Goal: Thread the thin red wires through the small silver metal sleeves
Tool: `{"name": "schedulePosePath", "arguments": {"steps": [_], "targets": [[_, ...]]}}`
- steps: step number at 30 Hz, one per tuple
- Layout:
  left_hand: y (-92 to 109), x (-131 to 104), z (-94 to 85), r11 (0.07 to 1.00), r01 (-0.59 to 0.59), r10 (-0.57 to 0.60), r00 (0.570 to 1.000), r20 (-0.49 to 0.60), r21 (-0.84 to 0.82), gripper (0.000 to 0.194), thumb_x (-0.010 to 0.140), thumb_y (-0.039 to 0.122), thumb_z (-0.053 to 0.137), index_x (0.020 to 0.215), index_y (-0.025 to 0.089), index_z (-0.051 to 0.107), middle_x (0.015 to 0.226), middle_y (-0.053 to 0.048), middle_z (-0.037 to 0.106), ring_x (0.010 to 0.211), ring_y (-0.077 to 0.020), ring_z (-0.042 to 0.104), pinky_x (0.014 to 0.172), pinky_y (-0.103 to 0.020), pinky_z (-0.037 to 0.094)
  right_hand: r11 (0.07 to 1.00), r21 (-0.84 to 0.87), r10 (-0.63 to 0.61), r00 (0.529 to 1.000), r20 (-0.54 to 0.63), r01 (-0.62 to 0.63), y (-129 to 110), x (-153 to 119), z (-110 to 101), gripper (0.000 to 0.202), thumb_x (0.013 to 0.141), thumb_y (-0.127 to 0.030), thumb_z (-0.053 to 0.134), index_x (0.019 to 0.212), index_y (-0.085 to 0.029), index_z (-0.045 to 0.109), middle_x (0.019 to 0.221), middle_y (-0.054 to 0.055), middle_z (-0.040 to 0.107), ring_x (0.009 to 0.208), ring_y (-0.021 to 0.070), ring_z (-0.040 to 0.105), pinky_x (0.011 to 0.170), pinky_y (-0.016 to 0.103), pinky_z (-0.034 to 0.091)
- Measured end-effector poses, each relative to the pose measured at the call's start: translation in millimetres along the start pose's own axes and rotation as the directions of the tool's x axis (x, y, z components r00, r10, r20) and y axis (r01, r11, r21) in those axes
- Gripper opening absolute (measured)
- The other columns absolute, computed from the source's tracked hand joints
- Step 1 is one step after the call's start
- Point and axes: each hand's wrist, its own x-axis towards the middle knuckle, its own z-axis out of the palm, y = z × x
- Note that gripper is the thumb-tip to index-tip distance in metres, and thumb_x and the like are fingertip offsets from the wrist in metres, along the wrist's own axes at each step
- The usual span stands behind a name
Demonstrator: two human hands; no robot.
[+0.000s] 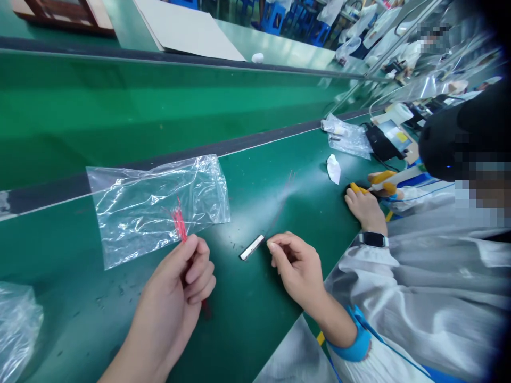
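Note:
My left hand (179, 298) is closed around a bundle of thin red wires (179, 223), whose tips stick up above the thumb. A short red end shows below the fingers. My right hand (299, 266), with a blue band at the wrist, pinches at the end of a thin dark-red wire (281, 207) that slants up and away over the bench. Just left of these fingertips lies a small white-and-black strip with a row of pins (252, 248), apparently a connector. Whether the wire touches it I cannot tell.
A clear plastic bag (136, 218) lies flat behind my left hand, and another bag (18, 324) at the lower left. A raised green ledge (159, 106) runs behind the bench. At the right a co-worker's hands (367, 210) work near a white scrap (334, 169).

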Motion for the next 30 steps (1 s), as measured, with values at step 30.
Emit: {"name": "schedulePosePath", "arguments": {"steps": [30], "targets": [[-0.1,-0.5,0.8,1.000,0.017,-0.017,1.000,0.014,-0.008,0.030,0.089,0.039,0.065,0.070,0.017,0.060,0.058,0.007,0.030,0.047,-0.0065,0.016,0.038,-0.019,0.027,0.990,-0.135,-0.048,0.999,0.006,0.048,2.8,-3.1,0.9,0.017,0.097,-0.023,0.054,0.083,-0.020,0.063,0.067,-0.001,0.055,0.054,0.0128,0.050,0.052,0.026,0.039]]}}
